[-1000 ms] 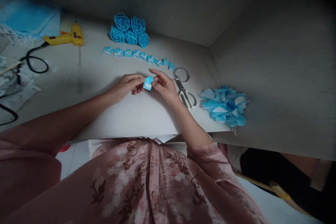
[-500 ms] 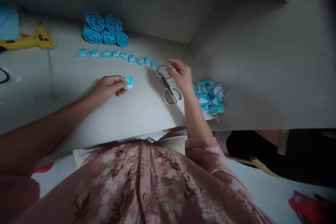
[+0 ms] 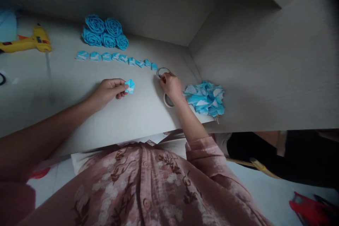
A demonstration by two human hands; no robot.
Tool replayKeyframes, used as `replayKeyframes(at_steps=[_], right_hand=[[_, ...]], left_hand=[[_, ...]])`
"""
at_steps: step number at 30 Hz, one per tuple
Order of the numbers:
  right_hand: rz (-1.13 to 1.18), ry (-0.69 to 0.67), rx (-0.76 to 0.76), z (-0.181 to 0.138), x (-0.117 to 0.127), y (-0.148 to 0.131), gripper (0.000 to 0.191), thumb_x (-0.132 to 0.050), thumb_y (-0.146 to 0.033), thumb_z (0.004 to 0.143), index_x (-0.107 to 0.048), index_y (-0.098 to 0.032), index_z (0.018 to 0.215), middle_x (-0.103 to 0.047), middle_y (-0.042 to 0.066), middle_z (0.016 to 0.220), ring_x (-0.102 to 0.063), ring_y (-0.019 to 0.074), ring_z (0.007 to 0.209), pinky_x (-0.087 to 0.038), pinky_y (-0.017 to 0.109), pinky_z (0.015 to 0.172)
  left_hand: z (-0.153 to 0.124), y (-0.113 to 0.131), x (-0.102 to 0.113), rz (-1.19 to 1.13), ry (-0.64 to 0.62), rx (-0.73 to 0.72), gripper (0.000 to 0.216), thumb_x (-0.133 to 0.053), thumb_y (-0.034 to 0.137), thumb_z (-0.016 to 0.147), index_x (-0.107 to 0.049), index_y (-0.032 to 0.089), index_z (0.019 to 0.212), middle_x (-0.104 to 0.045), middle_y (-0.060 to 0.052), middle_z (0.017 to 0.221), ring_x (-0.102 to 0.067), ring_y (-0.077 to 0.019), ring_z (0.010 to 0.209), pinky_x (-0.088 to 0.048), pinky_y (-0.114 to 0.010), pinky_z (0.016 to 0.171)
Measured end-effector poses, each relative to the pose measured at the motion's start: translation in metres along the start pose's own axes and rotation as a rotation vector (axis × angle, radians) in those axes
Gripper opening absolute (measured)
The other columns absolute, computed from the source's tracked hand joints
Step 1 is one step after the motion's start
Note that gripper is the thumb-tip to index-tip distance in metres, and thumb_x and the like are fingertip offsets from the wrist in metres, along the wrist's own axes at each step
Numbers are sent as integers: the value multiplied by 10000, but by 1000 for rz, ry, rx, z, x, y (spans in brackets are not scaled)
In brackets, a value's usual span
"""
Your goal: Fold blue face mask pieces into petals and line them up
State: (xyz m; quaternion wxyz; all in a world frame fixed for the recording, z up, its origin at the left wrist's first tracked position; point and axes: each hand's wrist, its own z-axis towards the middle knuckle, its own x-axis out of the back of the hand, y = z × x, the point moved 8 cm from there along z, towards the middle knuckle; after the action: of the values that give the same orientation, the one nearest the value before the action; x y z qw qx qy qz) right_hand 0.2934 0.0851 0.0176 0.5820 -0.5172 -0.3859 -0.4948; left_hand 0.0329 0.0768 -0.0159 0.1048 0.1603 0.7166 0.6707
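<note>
Between the thumb and fingers of my left hand [image 3: 112, 88] is a small folded piece of blue and white paper [image 3: 130, 85], held a little above the table. My right hand [image 3: 171, 86] is closed over the middle of the scissors [image 3: 167, 101], covering the blades and part of the pale handles. Just beyond its fingertips lies a thin dark ring [image 3: 163, 69], perhaps coiled wire. Several similar folded paper pieces [image 3: 106, 56] form a row behind my hands. To the right of my right hand is a bunch of blue and white paper [image 3: 206, 99] with sticks poking out.
Rolled blue paper roses [image 3: 108, 40] are stacked near the back wall. A yellow glue gun [image 3: 41, 39] lies at the far left. A wall [image 3: 251, 70] bounds the table on the right. Beneath the table edge, a red object [image 3: 308, 204] is on the floor.
My right hand has moved left and down from above the ring onto the scissors, and its fingers have closed. My left hand keeps the folded paper in nearly the same place.
</note>
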Motion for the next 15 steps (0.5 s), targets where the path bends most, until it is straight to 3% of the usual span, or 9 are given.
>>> replayKeyframes(at_steps=[4, 12, 15], right_hand=[[50, 20, -33, 4, -4, 7, 268, -535, -162, 963, -791, -162, 1039, -789, 120, 1069, -670, 218, 866, -425, 314, 755], [360, 92, -80, 4, -16, 32, 185, -567, -227, 948, -740, -161, 955, -774, 78, 934, -672, 199, 843, -454, 310, 802], [513, 132, -154, 4, -18, 43, 155, -585, -271, 938, -701, -171, 917, -731, 42, 832, -644, 181, 775, -449, 303, 761]], left_hand=[[0, -2, 0, -4, 2, 7, 297, -799, 447, 734, -692, 174, 685, -643, -13, 630, -529, -111, 555, -408, -250, 547], [-5, 7, 2, 15, 42, -14, 274, -782, 427, 749, -711, 186, 640, -613, -11, 617, -551, -135, 634, -422, -271, 621], [-6, 4, 4, -37, 79, 38, 248, -796, 415, 717, -741, 178, 670, -671, -29, 654, -568, -137, 633, -444, -276, 633]])
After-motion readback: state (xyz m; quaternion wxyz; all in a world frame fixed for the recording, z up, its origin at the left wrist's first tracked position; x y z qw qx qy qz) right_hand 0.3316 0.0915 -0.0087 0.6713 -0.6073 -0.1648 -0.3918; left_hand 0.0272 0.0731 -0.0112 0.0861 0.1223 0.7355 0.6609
